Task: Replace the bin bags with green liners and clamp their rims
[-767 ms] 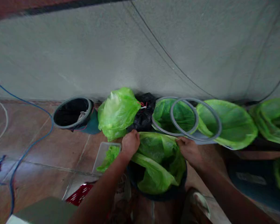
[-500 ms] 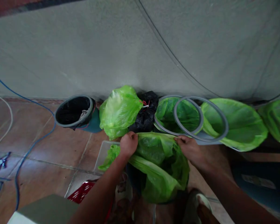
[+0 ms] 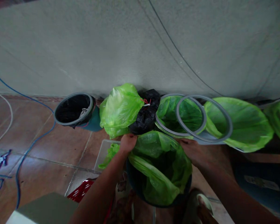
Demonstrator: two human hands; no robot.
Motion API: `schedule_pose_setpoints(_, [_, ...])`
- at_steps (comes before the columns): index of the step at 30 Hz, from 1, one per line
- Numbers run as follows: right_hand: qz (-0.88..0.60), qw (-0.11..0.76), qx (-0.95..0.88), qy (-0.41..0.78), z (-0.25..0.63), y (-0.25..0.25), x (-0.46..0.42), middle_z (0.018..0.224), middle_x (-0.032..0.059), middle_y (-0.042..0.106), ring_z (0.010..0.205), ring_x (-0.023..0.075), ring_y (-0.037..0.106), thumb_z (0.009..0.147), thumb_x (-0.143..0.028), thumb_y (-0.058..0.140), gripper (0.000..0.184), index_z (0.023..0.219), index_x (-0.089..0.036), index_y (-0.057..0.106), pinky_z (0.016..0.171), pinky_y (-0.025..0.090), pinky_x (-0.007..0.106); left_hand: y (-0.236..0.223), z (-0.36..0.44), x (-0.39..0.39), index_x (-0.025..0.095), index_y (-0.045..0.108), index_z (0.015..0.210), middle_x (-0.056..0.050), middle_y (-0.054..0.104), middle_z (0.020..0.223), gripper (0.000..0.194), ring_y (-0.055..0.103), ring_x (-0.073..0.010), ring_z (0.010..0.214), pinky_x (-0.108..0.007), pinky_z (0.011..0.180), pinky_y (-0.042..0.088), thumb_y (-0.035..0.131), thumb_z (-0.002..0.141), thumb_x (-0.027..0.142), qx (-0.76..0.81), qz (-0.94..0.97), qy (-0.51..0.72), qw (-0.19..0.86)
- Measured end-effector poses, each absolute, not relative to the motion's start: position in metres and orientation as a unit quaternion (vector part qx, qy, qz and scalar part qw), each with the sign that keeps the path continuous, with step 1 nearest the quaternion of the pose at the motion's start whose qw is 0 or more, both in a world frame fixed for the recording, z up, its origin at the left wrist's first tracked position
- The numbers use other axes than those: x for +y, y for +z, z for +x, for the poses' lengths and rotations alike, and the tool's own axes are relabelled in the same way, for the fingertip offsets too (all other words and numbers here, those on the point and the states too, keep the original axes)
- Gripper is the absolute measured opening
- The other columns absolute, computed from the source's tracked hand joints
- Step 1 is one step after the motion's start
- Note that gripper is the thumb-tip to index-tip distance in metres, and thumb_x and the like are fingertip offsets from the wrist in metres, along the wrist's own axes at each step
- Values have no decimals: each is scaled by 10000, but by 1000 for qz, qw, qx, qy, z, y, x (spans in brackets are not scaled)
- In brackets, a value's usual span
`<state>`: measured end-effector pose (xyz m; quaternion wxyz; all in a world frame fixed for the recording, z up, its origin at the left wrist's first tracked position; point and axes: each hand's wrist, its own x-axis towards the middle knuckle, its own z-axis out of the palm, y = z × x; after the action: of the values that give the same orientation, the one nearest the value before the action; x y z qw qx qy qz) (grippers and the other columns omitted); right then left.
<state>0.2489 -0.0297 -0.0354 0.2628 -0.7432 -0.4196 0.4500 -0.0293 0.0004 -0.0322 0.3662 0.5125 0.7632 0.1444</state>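
A green plastic bag (image 3: 158, 177) hangs inside a dark bin (image 3: 136, 182) that stands between my feet. Its far edge runs between both hands at the bin's far rim. My left hand (image 3: 128, 143) is closed on the bag's edge at the left. At the right, my right hand (image 3: 188, 149) grips the same edge, its fingertips partly hidden behind the plastic. The near edge of the bag sags into the bin, leaving part of the dark inner wall bare.
Along the wall stand a black-lined bin (image 3: 91, 115), a tied green bag (image 3: 121, 109), a black bag (image 3: 147, 113) and green-lined bins (image 3: 245, 124). A grey ring (image 3: 228, 121) lies across two of them. A clear tray (image 3: 100, 155), red basket (image 3: 81, 191) and blue cable (image 3: 35, 141) are leftward.
Both hands have drawn the bag's far edge down over the bin's far side and slightly apart. The bag's mouth is wider and more of the bin's rim shows.
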Motion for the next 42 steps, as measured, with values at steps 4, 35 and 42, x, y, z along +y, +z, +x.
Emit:
schedule_pose_setpoints(4, [-663,291,-378,577,263,-22,-42,938,68,762,921,258,690,651,-483,718,315,849,-240,747,769,545,339,-28,-47,-9,138,725,659,-53,664,649,261,615,-192,668,-275,612,414,569,791,301,729,456,192,474])
schedule_pose_setpoints(35, [-591,341,-103,724,278,-56,-107,818,100,771,911,309,718,734,-391,661,193,755,-212,729,790,573,414,-12,-83,-97,123,716,907,-64,745,832,397,677,-175,686,-256,638,527,822,546,250,629,172,303,695])
schedule_pose_setpoints(42, [-534,347,-120,761,275,-38,-134,1062,96,756,1001,274,700,828,-449,658,341,1044,-192,721,949,523,437,-16,-81,-115,127,694,905,-41,738,822,428,676,-145,657,-235,612,545,859,546,292,638,142,341,676])
